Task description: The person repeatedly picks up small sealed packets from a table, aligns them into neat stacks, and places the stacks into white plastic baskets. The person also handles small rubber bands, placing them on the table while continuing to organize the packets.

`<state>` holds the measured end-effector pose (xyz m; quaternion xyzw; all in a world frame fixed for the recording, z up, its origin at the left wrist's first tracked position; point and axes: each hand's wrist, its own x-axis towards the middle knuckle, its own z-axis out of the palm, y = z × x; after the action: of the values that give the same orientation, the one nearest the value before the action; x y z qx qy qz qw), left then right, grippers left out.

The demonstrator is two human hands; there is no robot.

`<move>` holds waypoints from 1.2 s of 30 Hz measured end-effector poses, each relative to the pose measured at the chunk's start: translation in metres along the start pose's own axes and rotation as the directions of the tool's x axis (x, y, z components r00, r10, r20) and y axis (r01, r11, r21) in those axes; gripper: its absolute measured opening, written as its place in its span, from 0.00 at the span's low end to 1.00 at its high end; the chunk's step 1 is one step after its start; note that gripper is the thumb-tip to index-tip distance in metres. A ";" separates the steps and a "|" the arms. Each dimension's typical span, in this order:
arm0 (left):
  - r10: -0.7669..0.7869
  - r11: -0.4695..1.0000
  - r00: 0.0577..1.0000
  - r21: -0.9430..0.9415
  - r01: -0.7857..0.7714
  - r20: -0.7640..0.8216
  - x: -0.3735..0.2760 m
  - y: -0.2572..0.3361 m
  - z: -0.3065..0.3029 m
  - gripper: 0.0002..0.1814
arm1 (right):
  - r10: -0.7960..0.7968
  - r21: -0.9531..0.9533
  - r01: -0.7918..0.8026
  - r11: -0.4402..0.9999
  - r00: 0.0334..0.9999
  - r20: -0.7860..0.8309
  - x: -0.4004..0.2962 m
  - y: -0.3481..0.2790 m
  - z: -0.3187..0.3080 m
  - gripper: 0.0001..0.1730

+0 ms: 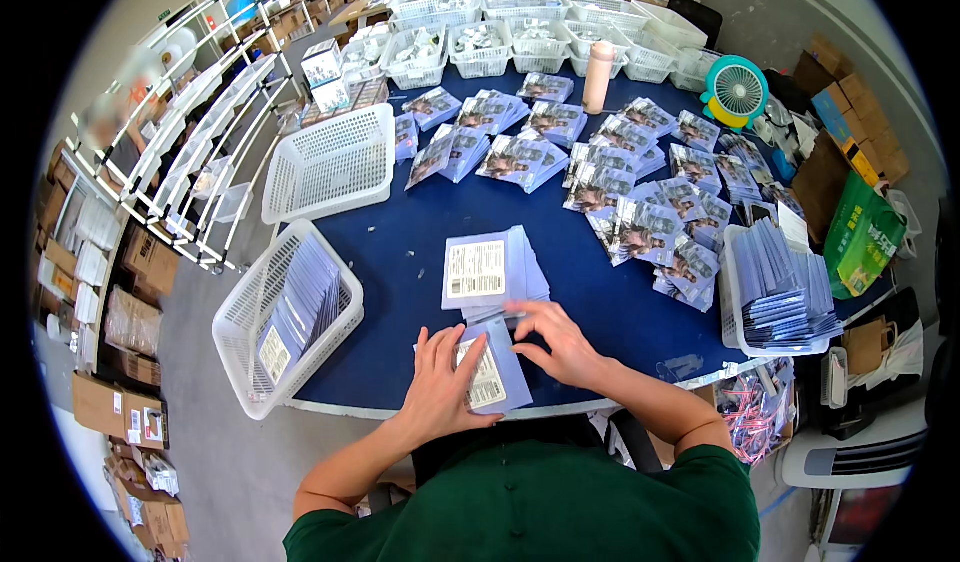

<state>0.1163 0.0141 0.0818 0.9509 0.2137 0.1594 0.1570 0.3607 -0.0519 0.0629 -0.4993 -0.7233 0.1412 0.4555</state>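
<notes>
My left hand (448, 382) lies spread over a flat lilac packet (516, 382) with a white printed label, at the near edge of the blue table. To its right my right hand (556, 344) hovers by the packet's upper corner, fingers apart and a little blurred; nothing is plainly held in it. Just beyond both hands rests a fanned stack of similar packets (534, 269), the top one label side up. Farther back are many piles of lilac packets (517, 158) showing a printed picture.
A white plastic basket (346, 314) of packets stands at the left, an empty-looking basket (330, 213) behind it. Another full basket (731, 322) is at the right edge. A pink bottle (598, 78), a teal fan (737, 89) and rows of small baskets (480, 63) line the back.
</notes>
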 end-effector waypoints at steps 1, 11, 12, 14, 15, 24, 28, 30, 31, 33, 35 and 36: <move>0.009 1.000 1.000 0.004 -0.009 -0.002 -0.005 0.002 0.001 0.63 | 0.071 0.000 -0.071 0.997 0.996 -0.055 0.004 -0.006 0.003 0.12; -0.096 0.995 0.995 -0.009 0.096 -0.028 -0.034 -0.010 0.000 0.65 | -0.236 0.115 0.225 0.968 0.968 0.088 0.001 -0.021 0.029 0.06; -0.156 0.987 0.986 0.015 0.158 -0.063 -0.041 -0.028 0.001 0.66 | -0.090 0.475 -0.043 0.879 0.963 0.253 -0.005 -0.039 0.027 0.05; -0.236 0.966 0.966 0.080 0.245 -0.105 -0.054 -0.064 0.002 0.67 | -0.030 0.704 -0.493 0.512 0.809 0.588 -0.006 -0.059 0.011 0.07; -0.260 0.954 0.959 0.127 0.273 -0.109 -0.059 -0.081 0.002 0.68 | 0.007 0.756 -0.567 0.325 0.801 0.598 -0.002 -0.056 0.005 0.05; 0.152 0.986 0.985 -0.081 -0.145 0.083 0.099 -0.106 -0.001 0.73 | 0.455 -0.384 -0.493 0.781 0.870 -0.191 0.087 0.077 -0.013 0.16; 0.230 0.971 0.932 -0.002 -0.239 0.279 0.153 -0.112 0.013 0.75 | 0.493 -0.392 -0.531 0.751 0.846 -0.202 0.083 0.096 -0.003 0.11; 0.233 0.970 0.924 -0.011 -0.241 0.302 0.156 -0.108 0.015 0.74 | 0.499 -0.324 -0.550 0.769 0.835 -0.232 0.085 0.100 -0.003 0.09; 0.236 0.970 0.917 -0.017 -0.244 0.322 0.155 -0.105 0.017 0.73 | 0.509 -0.282 -0.565 0.775 0.824 -0.249 0.083 0.101 -0.002 0.08; 0.267 0.961 0.946 0.029 -0.276 0.182 0.151 -0.096 0.023 0.70 | 0.340 -0.422 -0.433 0.796 0.898 -0.280 0.077 0.098 0.002 0.06; 0.269 0.959 0.957 0.057 -0.276 0.105 0.148 -0.086 0.027 0.70 | 0.090 -0.570 -0.248 0.783 0.952 -0.291 0.073 0.091 0.007 0.05; 0.276 0.958 0.961 0.078 -0.278 0.028 0.143 -0.084 0.031 0.70 | 0.040 -0.602 -0.196 0.774 0.964 -0.262 0.074 0.078 0.006 0.05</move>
<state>0.2199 0.1447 0.0571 0.9784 0.0834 0.1630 0.0961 0.3958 0.0485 0.0467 -0.6792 -0.6372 -0.1369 0.3374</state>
